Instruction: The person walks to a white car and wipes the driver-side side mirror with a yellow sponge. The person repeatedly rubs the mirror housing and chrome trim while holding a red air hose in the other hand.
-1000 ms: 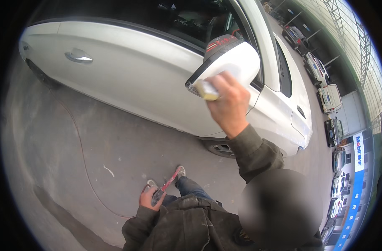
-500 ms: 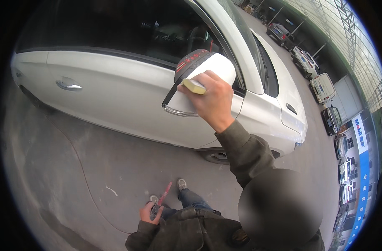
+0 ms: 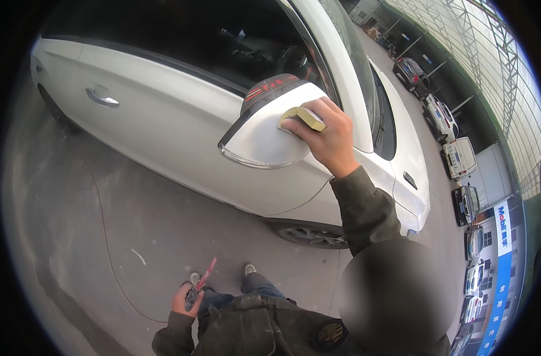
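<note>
My right hand (image 3: pixel 325 137) presses a yellow sponge (image 3: pixel 305 118) against the white housing of the car's side mirror (image 3: pixel 264 130). The mirror's upper edge is dark with red marks. My left hand (image 3: pixel 184 298) hangs low by my leg and grips a slim red tool (image 3: pixel 200 283) that points up and to the right. The white car (image 3: pixel 163 118) fills the upper middle of the view, with its door handle (image 3: pixel 101 97) at the left.
A thin hose or cable (image 3: pixel 101 219) curves over the grey concrete floor at the left. The car's front wheel (image 3: pixel 312 235) is just ahead of my feet. Several parked cars (image 3: pixel 460 157) line the lot at the right, beside a blue sign.
The view has closed in on the car, so the mirror looms larger. My right hand has slid the sponge over the top of the mirror housing. My left hand keeps hold of the red tool.
</note>
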Tool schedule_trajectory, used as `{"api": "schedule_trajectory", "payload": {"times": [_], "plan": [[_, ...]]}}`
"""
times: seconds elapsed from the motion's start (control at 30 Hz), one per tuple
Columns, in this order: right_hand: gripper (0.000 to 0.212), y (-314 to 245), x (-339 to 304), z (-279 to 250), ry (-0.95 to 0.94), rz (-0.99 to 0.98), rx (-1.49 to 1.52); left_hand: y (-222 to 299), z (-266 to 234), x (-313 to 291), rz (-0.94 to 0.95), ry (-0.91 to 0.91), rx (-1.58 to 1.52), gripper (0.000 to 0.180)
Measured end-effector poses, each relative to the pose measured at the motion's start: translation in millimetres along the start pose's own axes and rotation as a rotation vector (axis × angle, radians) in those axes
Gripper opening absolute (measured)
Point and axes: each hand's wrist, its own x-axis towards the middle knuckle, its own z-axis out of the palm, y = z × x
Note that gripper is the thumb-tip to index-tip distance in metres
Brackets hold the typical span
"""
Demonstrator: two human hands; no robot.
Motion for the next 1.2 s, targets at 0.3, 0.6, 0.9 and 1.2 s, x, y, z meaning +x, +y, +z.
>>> {"api": "schedule_trajectory", "payload": {"times": [0.3,0.6,0.9,1.2], "plan": [[0.031,32.0,-17.9,-6.2,-0.029,-0.395,-0.004,35.8,122.8,-10.1,0.106,0.261,-0.034,0.026],[0.032,19.3,8.3,8.1,-0.004,-0.657,0.012,48.1,264.3,-34.1,0.047,0.166,-0.186,0.042],[0.033,20.3,12.5,10.0,-0.023,-0.753,0.029,47.4,290.6,-40.9,0.034,0.204,-0.122,0.041],[0.032,25.8,-3.3,5.1,-0.05,-0.713,-0.001,48.3,287.4,-39.8,0.026,0.218,-0.09,0.04]]}}
